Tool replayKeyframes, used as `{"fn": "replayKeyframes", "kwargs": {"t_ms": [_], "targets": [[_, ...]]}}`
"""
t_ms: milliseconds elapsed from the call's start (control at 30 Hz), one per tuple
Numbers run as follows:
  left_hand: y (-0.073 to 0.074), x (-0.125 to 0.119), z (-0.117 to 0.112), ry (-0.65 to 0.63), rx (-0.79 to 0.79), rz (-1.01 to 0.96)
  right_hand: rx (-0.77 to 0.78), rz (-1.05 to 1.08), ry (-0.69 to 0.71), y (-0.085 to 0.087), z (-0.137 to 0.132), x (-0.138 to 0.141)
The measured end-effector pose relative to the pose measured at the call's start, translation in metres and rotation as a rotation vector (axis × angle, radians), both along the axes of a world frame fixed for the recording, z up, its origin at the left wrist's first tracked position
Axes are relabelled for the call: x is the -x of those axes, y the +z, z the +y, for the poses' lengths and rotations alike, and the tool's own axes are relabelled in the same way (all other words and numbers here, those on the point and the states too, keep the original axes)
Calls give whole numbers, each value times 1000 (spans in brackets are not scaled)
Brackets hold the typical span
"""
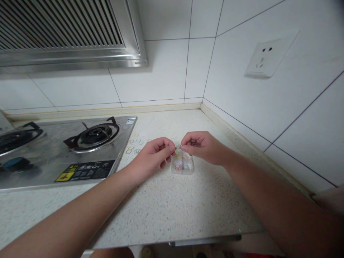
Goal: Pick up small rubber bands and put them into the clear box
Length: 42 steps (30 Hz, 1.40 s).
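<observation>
Over a clear plastic box (pixel 182 171) with compartments, my left hand (pixel 157 152) and my right hand (pixel 201 145) nearly meet, fingertips pinched. A small thin loop that looks like a rubber band (pixel 177 147) spans the gap between them, partly hidden by the fingers. Red, yellow and pale loops lie inside the box, whose far part is covered by my hands. Left of my left hand, several thin coloured rubber bands (pixel 130 149) are spread on the counter, too small to make out in detail.
The speckled counter (pixel 161 211) ends at a front edge near my body. A gas stove (pixel 96 134) with metal pan supports stands on the left, under a range hood (pixel 70 32). Tiled walls meet at the back right, with a socket (pixel 266 59) on the right one.
</observation>
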<state>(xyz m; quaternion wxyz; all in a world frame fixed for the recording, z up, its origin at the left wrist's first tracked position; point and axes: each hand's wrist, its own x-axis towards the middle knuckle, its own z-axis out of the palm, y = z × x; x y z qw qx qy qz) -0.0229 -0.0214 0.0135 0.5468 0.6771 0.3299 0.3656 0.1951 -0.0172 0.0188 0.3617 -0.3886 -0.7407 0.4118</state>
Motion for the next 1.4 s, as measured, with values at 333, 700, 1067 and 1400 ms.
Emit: {"fn": "replayKeyframes", "kwargs": {"t_ms": [333,700,1067,1400], "targets": [[-2,0,1,22,-12,-14,-20,12,-3,4,-2,1],[-2,0,0,15,-18,-9,-6,2,14,3,-2,-1],[-3,1,0,-10,-35,7,-31,-4,-11,5,-2,-2],[-4,1,1,-29,-45,-1,-49,7,-6,6,-2,-2]]}}
